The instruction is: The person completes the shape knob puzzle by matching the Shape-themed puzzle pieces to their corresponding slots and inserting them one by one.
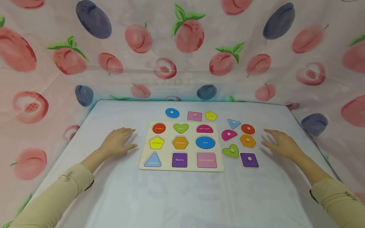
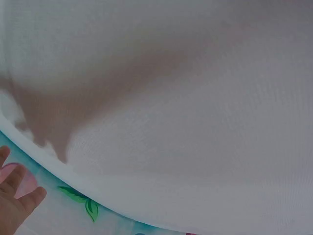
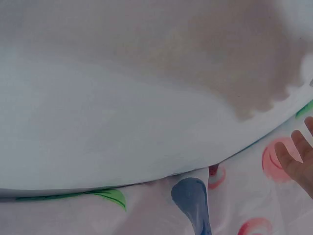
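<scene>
A wooden shape puzzle board (image 1: pixel 181 146) lies at the middle of the table, its nine coloured recesses all bare. Loose knobbed pieces lie around it: a blue oval (image 1: pixel 172 113), pink rectangle (image 1: pixel 195 116) and yellow pentagon (image 1: pixel 210 116) behind it; a blue triangle (image 1: pixel 233 123), red circle (image 1: pixel 247 129), pink half-round (image 1: pixel 228 134), orange hexagon (image 1: pixel 247 141), green heart (image 1: pixel 231 151) and purple square (image 1: pixel 249 160) to its right. My left hand (image 1: pixel 119 142) rests flat on the table left of the board. My right hand (image 1: pixel 279 143) rests flat, just right of the loose pieces. Neither holds anything.
The table (image 1: pixel 182 196) wears a pale blue-white cloth, with its far edge (image 1: pixel 182 101) against a fruit-print curtain (image 1: pixel 182 47) that surrounds it. The wrist views show only the cloth (image 2: pixel 195 98), curtain (image 3: pixel 195 196) and fingertips (image 2: pixel 14 196) (image 3: pixel 298 156).
</scene>
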`<state>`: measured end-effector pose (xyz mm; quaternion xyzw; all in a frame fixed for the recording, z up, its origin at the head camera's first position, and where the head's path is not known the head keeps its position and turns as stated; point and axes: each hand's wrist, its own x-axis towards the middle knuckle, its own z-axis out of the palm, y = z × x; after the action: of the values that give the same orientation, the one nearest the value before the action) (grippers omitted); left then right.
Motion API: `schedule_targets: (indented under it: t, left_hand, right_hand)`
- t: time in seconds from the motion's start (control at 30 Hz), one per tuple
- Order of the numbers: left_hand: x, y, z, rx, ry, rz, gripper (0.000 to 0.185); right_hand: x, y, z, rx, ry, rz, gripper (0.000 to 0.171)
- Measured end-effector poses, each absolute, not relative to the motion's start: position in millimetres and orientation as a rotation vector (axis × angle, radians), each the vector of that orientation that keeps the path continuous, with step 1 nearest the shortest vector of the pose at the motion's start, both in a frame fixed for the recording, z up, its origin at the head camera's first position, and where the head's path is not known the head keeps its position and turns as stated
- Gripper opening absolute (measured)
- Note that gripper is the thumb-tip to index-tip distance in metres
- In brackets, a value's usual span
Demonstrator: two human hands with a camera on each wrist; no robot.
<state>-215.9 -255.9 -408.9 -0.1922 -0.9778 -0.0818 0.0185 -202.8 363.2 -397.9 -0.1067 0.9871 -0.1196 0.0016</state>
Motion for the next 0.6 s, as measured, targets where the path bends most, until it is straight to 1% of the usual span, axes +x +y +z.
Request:
schedule_targets:
  t: [0.13,0.43,0.6]
  left_hand:
    - [-215.6,-254.2,-412.2,-0.608,-3.031,-0.275,0.063]
    - [-209.9,-250.5,-418.5,-0.612,-3.093,-0.372,0.063]
    - [-204.7,-246.6,-418.0,-0.65,-3.128,-0.462,0.065]
  right_hand:
    - [-206.3,361.5,-397.5,-0.312,3.076,-0.388,0.066]
    - [-216.3,355.3,-397.3,-0.229,3.01,-0.438,0.062]
    - [-220.9,354.1,-396.6,-0.266,3.022,-0.454,0.057]
